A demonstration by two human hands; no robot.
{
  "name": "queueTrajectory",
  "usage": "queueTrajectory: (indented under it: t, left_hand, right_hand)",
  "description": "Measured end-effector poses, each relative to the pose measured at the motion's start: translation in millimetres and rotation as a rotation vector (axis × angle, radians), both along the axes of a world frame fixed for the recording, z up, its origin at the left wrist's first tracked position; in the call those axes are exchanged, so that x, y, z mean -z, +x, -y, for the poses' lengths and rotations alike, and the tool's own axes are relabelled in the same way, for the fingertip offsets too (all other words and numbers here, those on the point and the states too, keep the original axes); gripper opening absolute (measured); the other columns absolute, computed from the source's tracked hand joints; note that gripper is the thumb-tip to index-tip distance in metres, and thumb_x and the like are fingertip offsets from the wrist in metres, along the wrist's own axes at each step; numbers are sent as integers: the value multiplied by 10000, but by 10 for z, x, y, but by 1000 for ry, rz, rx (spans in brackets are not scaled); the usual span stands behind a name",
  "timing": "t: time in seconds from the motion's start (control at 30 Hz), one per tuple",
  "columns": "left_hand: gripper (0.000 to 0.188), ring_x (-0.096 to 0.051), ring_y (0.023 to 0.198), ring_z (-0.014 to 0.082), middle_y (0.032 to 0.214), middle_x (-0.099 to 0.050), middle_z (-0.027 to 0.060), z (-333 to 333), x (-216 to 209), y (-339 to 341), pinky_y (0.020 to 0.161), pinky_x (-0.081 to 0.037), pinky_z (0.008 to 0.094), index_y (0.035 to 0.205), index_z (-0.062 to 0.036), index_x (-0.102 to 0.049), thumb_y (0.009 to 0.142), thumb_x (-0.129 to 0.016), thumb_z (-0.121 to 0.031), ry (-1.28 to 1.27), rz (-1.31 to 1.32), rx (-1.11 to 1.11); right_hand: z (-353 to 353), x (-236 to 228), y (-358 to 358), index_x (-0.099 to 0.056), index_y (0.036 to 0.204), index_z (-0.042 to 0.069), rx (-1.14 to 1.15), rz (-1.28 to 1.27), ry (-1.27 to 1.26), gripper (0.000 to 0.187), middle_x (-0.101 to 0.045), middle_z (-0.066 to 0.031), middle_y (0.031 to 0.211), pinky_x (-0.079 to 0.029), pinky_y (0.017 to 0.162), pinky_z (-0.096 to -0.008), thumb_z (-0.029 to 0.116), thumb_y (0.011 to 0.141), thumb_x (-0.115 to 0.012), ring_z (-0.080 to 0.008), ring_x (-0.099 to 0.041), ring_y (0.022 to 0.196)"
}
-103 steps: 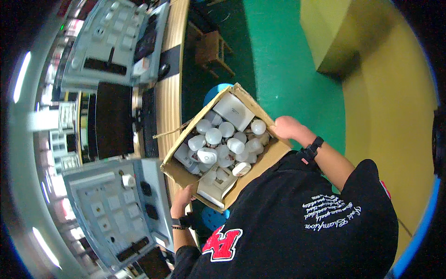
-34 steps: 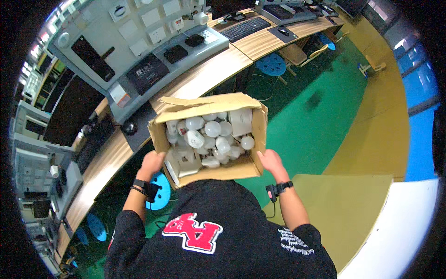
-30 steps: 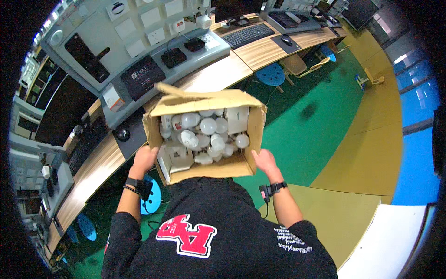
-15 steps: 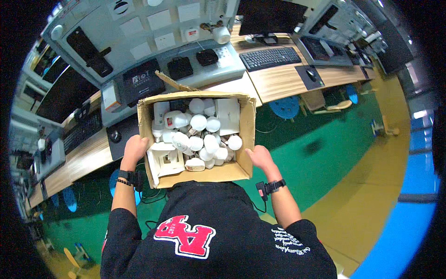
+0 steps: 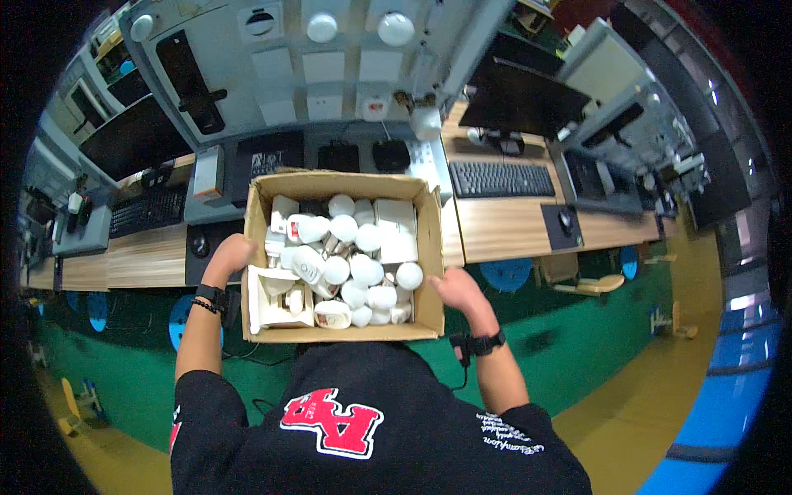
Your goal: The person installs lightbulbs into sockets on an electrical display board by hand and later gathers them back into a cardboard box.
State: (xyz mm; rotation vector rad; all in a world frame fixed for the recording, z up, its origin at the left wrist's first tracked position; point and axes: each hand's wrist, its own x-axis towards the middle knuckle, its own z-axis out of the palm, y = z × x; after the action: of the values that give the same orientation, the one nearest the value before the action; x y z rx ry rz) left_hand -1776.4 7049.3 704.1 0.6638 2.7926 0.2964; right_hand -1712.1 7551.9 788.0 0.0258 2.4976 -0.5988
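Note:
An open cardboard box (image 5: 375, 334) is held level in front of my chest. My left hand (image 5: 234, 251) is closed on its left side, and my right hand (image 5: 459, 289) grips the right side; the fingertips are partly hidden behind the walls. Inside lie several round white light bulbs (image 5: 337, 271), heaped loosely. A white carton (image 5: 396, 229) sits in the far right corner of the box. In the near left corner is a white square housing (image 5: 279, 307) with an open front.
Beyond the box stands a grey display panel (image 5: 289, 124) with switches and a door lock. On the wooden desk (image 5: 495, 227) to the right are a keyboard (image 5: 503, 180), a mouse (image 5: 565, 219) and a monitor (image 5: 528, 95). A blue stool (image 5: 505, 274) is under the desk edge.
The view has turned and the desks now lie more level across it. The box stays between both my hands and now overlaps the edge of the panel's base.

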Motion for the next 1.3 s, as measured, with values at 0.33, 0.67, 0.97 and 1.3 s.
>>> queueTrajectory:
  t: [0.33,0.67,0.97,1.3]
  left_hand:
    - [191,-647,716,384,743,-627,248,-151,-78,-341,660,-524,471,729,-11,-645,783,-514,-140,66,258,125]
    - [522,-632,764,400,787,-647,253,-203,-222,-539,722,-488,456,725,59,-654,822,-409,-392,218,798,-331]
    - [506,-609,963,357,1046,-616,227,-298,-1717,-1264,831,-490,450,1086,8,-580,823,-593,-424,-235,575,-90]
    - [387,-512,1133,410,1097,-601,181,-1565,-2431,-2991,793,-518,434,1126,-51,-594,765,-621,-186,114,-954,95]
  right_hand:
    - [-128,-4,-607,-657,910,-58,59,212,86,485,-622,-304,920,-480,791,-458,404,846,-526,-443,-598,895]
    - [-164,-37,-734,-661,984,20,9,263,-18,385,-651,-244,893,-489,737,-420,364,855,-545,-401,-621,869]
    - [-217,111,-734,-638,1034,-13,-62,314,22,434,-631,-288,976,-475,807,-430,363,833,-558,-428,-596,950]
    - [-19,-109,-676,-627,1054,-23,186,364,2,371,-661,-201,924,-478,759,-388,287,866,-552,-321,-617,854]
